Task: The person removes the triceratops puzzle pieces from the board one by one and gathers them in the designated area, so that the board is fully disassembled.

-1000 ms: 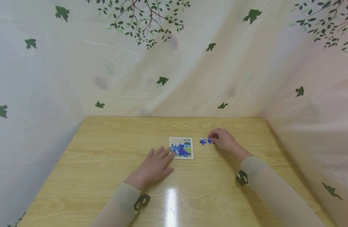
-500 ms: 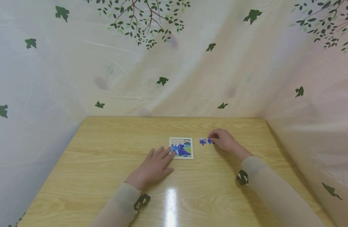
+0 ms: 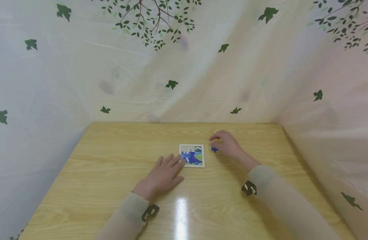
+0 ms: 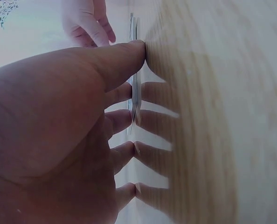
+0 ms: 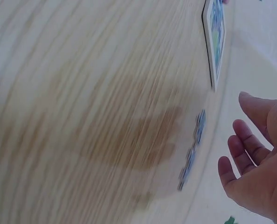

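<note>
My left hand (image 3: 160, 175) lies flat on the table with its fingers spread, its fingertips over the left edge of a white-framed jigsaw puzzle (image 3: 203, 160). A blue dragon picture fills part of the frame; its upper left shows bare backing. Seen from the left wrist, the thumb and fingertips touch the tabletop and the thin frame (image 4: 136, 88). Right of the puzzle, my right hand (image 3: 228, 145) hovers with loosely bent fingers, holding nothing. Below it, two blue puzzle pieces (image 5: 200, 128) lie in a row in the right wrist view; the head view shows only one piece (image 3: 214, 149).
The wooden table (image 3: 112, 143) meets a pale curtain (image 3: 136, 96) at its back, printed with leaves and branches. Curtain also hangs along both sides. A small dark camera sits on each wrist. A bright light reflection crosses the front of the tabletop.
My right hand has left the right-hand puzzle piece, rising and shifting left above the pieces. The left hand and the framed puzzle have stayed in place.
</note>
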The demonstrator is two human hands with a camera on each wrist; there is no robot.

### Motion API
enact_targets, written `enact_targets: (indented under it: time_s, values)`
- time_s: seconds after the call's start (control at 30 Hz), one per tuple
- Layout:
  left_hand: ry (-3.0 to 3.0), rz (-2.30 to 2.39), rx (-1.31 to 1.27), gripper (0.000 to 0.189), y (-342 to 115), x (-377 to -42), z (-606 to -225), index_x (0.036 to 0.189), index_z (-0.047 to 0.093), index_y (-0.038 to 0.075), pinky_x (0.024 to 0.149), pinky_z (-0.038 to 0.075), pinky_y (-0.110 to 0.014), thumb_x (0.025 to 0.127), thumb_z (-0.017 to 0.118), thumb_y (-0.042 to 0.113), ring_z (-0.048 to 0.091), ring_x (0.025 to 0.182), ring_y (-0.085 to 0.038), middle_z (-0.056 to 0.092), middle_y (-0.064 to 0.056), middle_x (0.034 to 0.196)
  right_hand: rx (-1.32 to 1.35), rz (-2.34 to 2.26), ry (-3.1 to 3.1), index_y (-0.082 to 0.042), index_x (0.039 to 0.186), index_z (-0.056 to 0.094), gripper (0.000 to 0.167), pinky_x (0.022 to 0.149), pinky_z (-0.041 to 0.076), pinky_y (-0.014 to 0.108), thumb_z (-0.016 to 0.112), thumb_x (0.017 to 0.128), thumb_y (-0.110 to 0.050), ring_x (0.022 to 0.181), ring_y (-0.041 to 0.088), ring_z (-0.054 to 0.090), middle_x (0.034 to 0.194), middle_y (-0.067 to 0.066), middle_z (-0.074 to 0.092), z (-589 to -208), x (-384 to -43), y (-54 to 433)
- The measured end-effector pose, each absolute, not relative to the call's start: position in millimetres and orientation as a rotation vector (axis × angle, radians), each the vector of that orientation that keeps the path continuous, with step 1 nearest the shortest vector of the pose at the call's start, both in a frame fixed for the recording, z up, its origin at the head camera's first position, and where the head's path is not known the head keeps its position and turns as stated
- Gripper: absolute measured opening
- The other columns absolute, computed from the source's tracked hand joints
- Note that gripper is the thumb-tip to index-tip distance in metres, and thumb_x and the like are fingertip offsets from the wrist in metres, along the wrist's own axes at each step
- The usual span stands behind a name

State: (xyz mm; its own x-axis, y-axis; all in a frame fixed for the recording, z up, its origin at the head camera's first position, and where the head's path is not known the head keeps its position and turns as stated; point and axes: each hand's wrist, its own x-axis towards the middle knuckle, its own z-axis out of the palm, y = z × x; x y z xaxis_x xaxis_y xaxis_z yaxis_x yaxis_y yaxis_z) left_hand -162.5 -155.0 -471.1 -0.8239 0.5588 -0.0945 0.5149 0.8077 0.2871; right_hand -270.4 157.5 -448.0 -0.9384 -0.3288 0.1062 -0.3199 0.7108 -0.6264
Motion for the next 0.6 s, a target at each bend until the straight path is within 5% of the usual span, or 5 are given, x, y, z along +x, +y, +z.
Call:
enact_targets:
  time_s: [0.17, 0.6]
  values:
    - [2.822, 0.377, 0.833, 0.068, -154, -162, -471, 0.175, 0.034, 0.018, 0.134, 0.008, -0.067, 0.116, 0.051, 0.049, 0.018, 0.168, -0.039, 0.025, -0.009, 0.182, -0.612, -1.045, 2.885, -0.004, 0.119, 0.081, 0.017, 0.119, 0.045, 0.063, 0.079, 0.102, -0.007, 0.130, 0.042, 0.063, 0.129, 0.017, 0.074, -449, -269, 142]
    - [2.820, 0.378, 0.837, 0.069, -152, -158, -469, 0.175, 0.034, 0.017, 0.133, 0.009, -0.068, 0.116, 0.051, 0.049, 0.019, 0.167, -0.040, 0.025, -0.010, 0.182, -0.654, -0.902, 2.788, -0.015, 0.122, 0.082, 0.021, 0.114, 0.051, 0.059, 0.080, 0.102, -0.013, 0.126, 0.034, 0.064, 0.130, 0.009, 0.071, -458, -264, 118]
